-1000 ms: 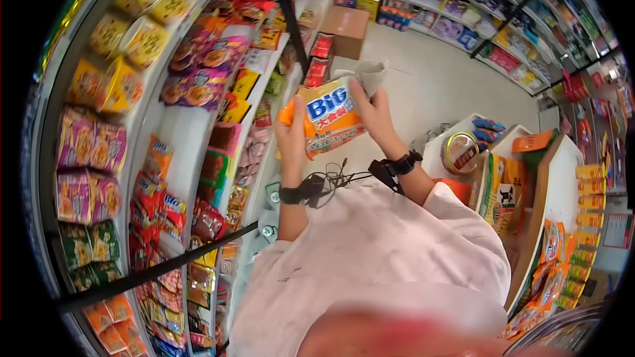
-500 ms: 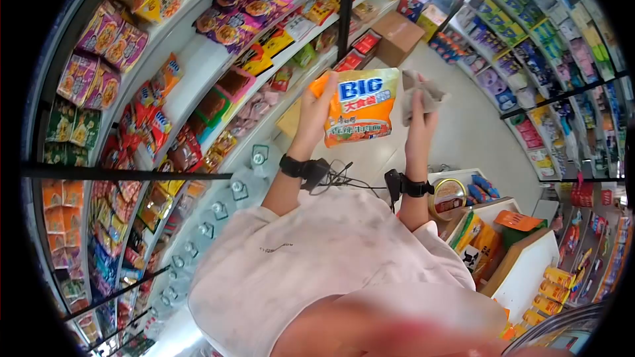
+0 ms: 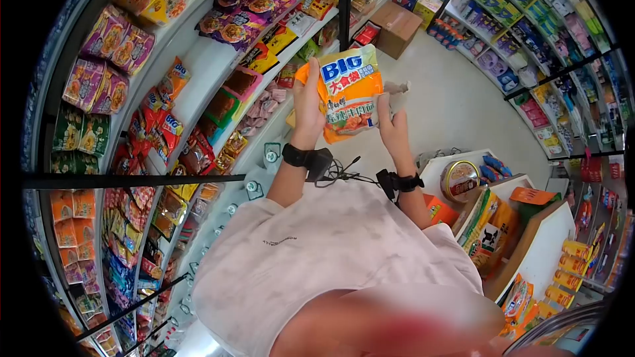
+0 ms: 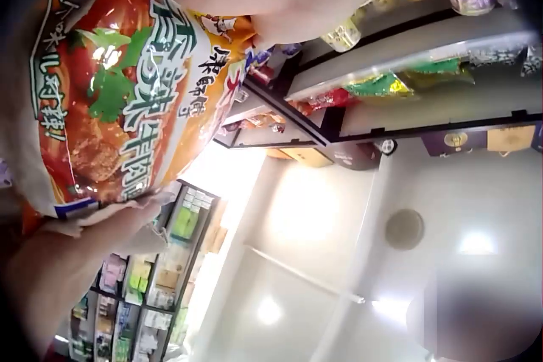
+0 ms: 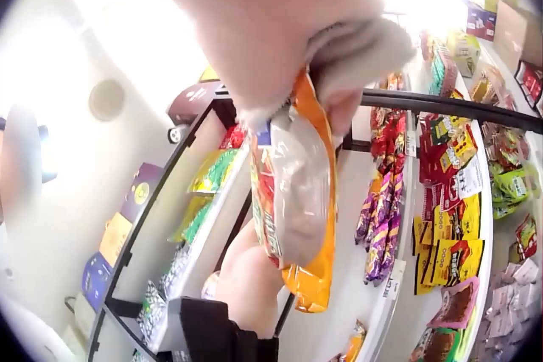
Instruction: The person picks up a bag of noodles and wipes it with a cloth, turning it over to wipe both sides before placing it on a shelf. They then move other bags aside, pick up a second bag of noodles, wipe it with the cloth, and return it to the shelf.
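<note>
An orange instant noodle packet (image 3: 350,92) with large blue "BIG" lettering is held up in front of the chest. My left hand (image 3: 307,102) grips it along its left edge, thumb on the printed face. On the opposite side, my right hand (image 3: 395,131) pinches a crumpled grey cloth (image 3: 399,96) against the packet's lower right edge. Seen from the left wrist, the packet (image 4: 119,82) shows a beef noodle picture, with the right thumb low on it. The right wrist view has the cloth (image 5: 361,48) bunched in the fingers over the packet's edge.
Shelves of noodle packs (image 3: 106,86) and snack bags rise on the left, with large water bottles (image 3: 253,188) at their foot. A cardboard box (image 3: 395,30) stands on the floor ahead. At right, a white display unit (image 3: 539,251) holds packets and a round tin (image 3: 461,180).
The right hand with the cloth was at the packet's upper right edge, moved off to the right, and is now back on its lower right edge. The left hand keeps its grip. The view has turned.
</note>
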